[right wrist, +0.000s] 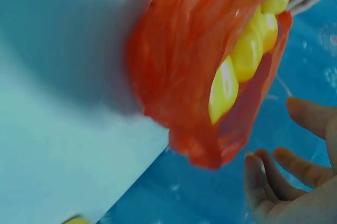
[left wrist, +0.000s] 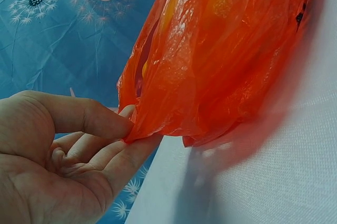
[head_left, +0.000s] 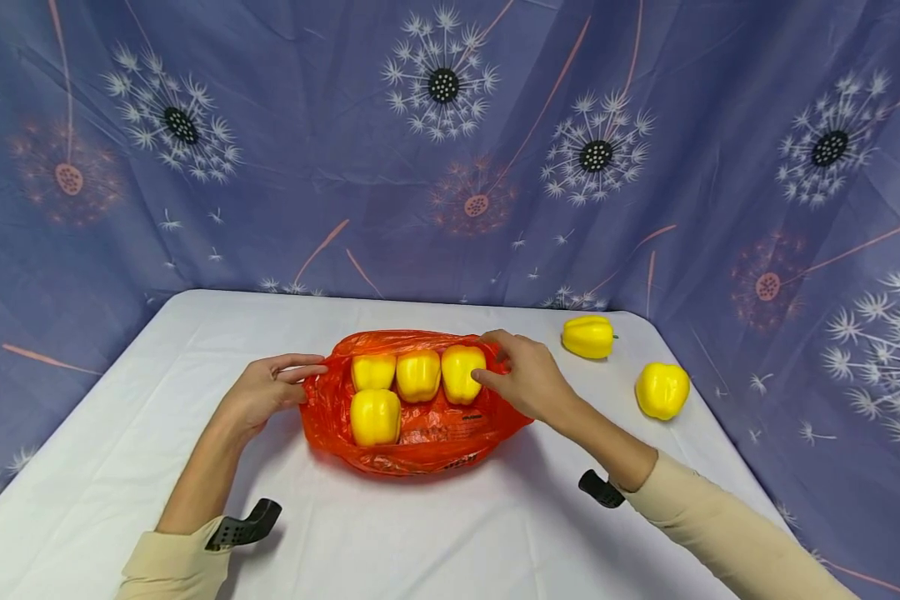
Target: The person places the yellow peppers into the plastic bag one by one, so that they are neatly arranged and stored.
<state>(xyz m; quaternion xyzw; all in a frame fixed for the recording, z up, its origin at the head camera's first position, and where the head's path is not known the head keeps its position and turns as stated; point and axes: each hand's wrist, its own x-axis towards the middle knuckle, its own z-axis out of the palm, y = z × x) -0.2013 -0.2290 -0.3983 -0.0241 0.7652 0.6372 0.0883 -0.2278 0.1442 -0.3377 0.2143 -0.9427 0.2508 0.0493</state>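
A red plastic bag lies with its mouth spread, and several yellow bell peppers sit inside it. My left hand pinches the bag's left edge between thumb and fingers; the left wrist view shows the thin plastic caught at the fingertips. Over the bag's right end hovers my right hand, its thumb overlapping the rightmost pepper in the head view. Seen from the right wrist, the right hand's fingers are spread and apart from the bag, with nothing between them.
Two more yellow bell peppers, one lying on its side and one nearer the right edge, rest on the white-covered table. A blue dandelion-print curtain hangs behind and along the sides.
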